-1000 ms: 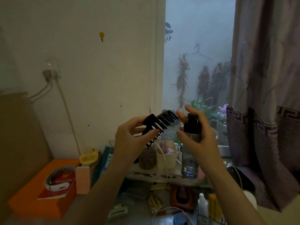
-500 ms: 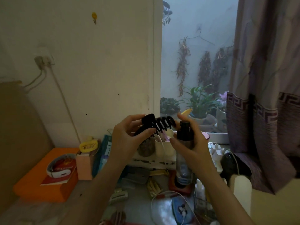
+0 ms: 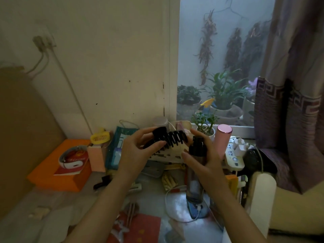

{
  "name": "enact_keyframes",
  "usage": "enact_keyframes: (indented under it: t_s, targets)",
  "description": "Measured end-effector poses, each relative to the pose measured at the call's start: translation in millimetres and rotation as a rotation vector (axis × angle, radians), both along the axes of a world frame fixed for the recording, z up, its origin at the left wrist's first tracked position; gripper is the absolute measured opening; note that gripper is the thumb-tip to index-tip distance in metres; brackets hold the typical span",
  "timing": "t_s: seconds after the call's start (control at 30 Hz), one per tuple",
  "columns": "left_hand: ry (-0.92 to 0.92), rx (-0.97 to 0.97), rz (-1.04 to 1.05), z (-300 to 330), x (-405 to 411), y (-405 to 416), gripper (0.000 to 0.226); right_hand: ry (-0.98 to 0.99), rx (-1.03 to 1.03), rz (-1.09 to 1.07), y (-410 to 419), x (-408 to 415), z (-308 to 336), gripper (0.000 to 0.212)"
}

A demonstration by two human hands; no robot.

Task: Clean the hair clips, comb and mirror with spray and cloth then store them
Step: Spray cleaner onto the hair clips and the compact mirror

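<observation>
Now hair clip [image 3: 169, 139] beside spray bottle [image 3: 196, 165].

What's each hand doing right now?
Left hand: grips the black claw hair clip.
Right hand: grips the spray bottle.
</observation>
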State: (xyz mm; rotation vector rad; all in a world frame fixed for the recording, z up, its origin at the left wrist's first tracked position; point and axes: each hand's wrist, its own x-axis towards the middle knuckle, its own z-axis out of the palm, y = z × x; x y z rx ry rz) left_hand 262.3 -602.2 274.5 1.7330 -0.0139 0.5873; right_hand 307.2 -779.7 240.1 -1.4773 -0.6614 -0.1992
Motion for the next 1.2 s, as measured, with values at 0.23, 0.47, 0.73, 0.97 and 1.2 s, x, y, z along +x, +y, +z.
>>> enact_keyframes:
  t_s: [0.23,0.47,0.73,0.97,1.2]
  targets:
    - [0.096,-0.029,0.068,-38,-4,6,0.041,0.108,-0.062,0.054,3,-7,-31,0.054]
    - [0.177,0.005,0.096,-67,-3,26,0.038,0.227,-0.112,0.062,16,-12,-53,0.055]
    - [0.28,-0.003,0.045,-111,3,80,0.042,0.353,-0.177,0.013,65,-18,-86,0.054]
    - [0.379,0.004,-0.012,-150,8,158,0.043,0.434,-0.213,-0.087,146,-31,-122,0.054]
    - [0.456,-0.004,-0.044,-181,2,230,0.039,0.536,-0.234,-0.112,219,-45,-144,0.054]
